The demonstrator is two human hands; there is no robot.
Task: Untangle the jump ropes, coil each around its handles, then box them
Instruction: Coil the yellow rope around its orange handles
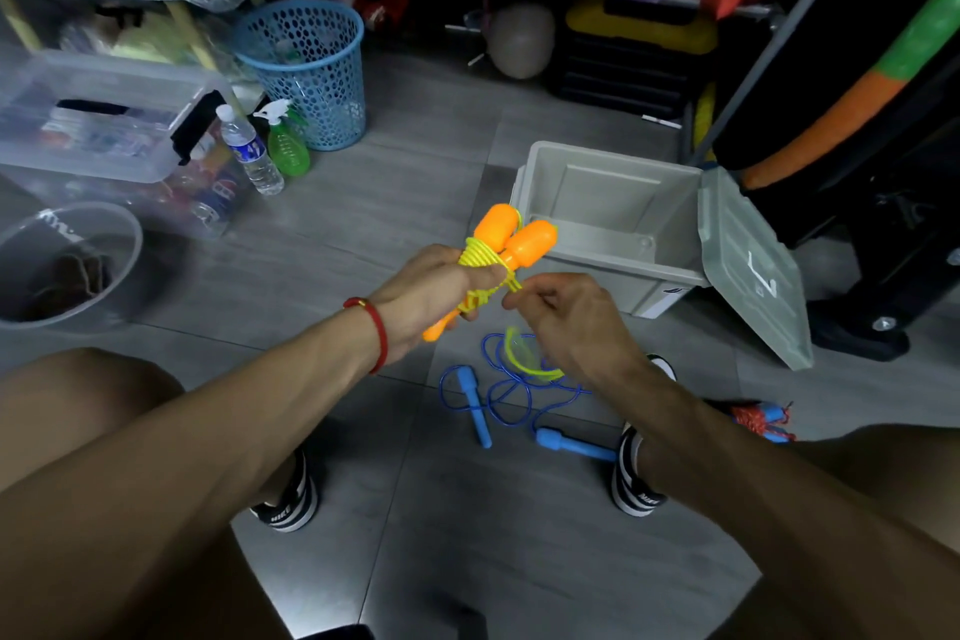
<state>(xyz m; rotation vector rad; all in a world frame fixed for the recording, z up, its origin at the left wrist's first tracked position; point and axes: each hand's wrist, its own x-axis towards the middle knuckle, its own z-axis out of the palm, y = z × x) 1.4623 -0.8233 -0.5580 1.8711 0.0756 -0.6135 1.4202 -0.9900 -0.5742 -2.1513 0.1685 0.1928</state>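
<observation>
Orange handles (511, 237) being clamped together in left hand (431, 291), keeping yellow coils tight. Yellow rope (511, 283) being pinched by right hand (566, 317) at 3 o'clock, for winding. Open grey box (608, 203) being kept at 1 o'clock; blue jump rope (511, 398) being left loose on floor at 6.

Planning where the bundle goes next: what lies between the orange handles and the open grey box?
Nothing: in the head view the orange handles, wound in yellow cord, sit just before the grey box, no object between.
</observation>
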